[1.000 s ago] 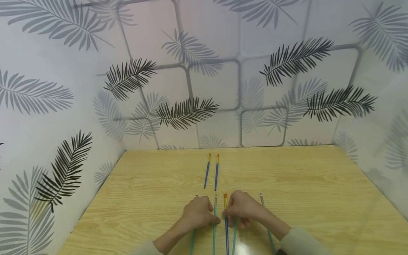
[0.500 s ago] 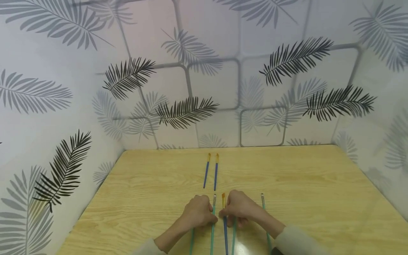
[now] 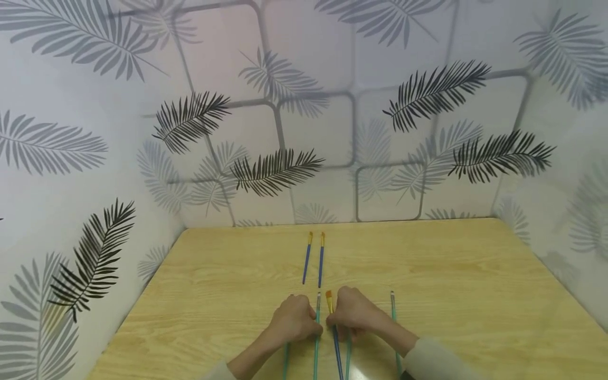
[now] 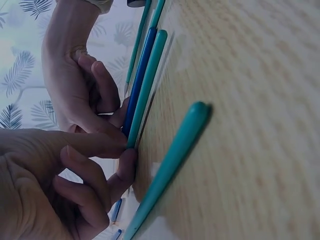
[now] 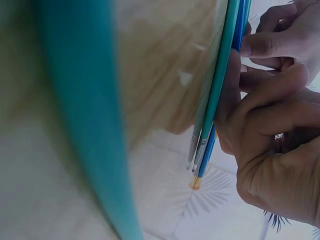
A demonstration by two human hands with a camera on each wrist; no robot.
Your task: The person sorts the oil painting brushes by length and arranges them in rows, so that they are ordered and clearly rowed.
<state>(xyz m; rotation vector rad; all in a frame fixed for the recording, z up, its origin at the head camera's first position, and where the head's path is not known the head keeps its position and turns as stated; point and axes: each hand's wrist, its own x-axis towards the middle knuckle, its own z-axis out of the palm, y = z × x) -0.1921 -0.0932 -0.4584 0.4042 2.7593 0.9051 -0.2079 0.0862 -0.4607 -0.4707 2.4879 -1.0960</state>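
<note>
In the head view, my left hand (image 3: 295, 319) pinches a slim teal paintbrush (image 3: 316, 343) between thumb and finger. My right hand (image 3: 353, 311) holds a blue paintbrush (image 3: 337, 348) with orange bristles, just right of that teal one and leaning slightly left at its tip. The left wrist view shows the teal handle (image 4: 150, 85) and the blue handle (image 4: 136, 95) close together at the fingertips. A second teal paintbrush (image 3: 286, 359) lies partly hidden beneath my left hand. Another teal paintbrush (image 3: 348, 359) runs under my right hand.
Two short blue paintbrushes, one (image 3: 307, 261) beside the other (image 3: 321, 264), lie farther back on the wooden table (image 3: 427, 264). One more teal paintbrush (image 3: 393, 306) lies right, partly behind my right forearm. A leaf-patterned wall covering (image 3: 323, 132) rises beyond the table.
My right hand has shifted slightly left, bringing the blue paintbrush nearer the teal one in my left hand. The blue brush's bristle end now tilts left. My left hand stays nearly in place.
</note>
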